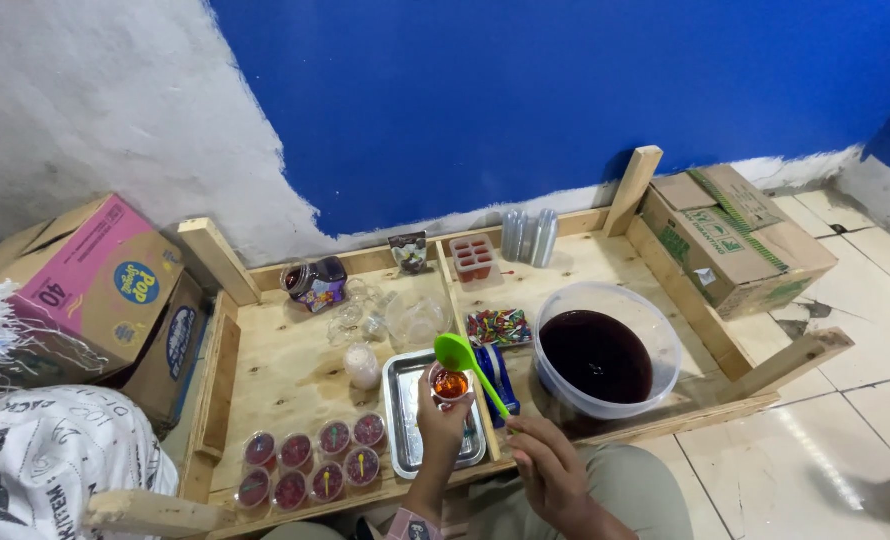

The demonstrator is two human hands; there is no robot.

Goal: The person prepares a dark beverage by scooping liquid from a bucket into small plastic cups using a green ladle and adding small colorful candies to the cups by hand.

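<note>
My left hand [439, 432] holds a small clear cup [450, 383] with reddish liquid in it, above a metal tray [403, 410]. My right hand [553, 472] grips a green plastic spoon [470, 366] by its handle, its bowl hovering just over the cup. To the right stands a big clear tub [655, 340] filled with dark red liquid. Several filled small cups [315, 462] with little spoons sit in rows at the near left of the wooden table [285, 370].
A jar [315, 283], clear bags [405, 318], a small white bottle [362, 366], a red mould tray [472, 259], stacked clear cups [527, 236] and colourful small spoons [499, 326] lie on the table. Cardboard boxes stand at left [105, 290] and right [735, 240]. A printed sack [45, 460] lies near left.
</note>
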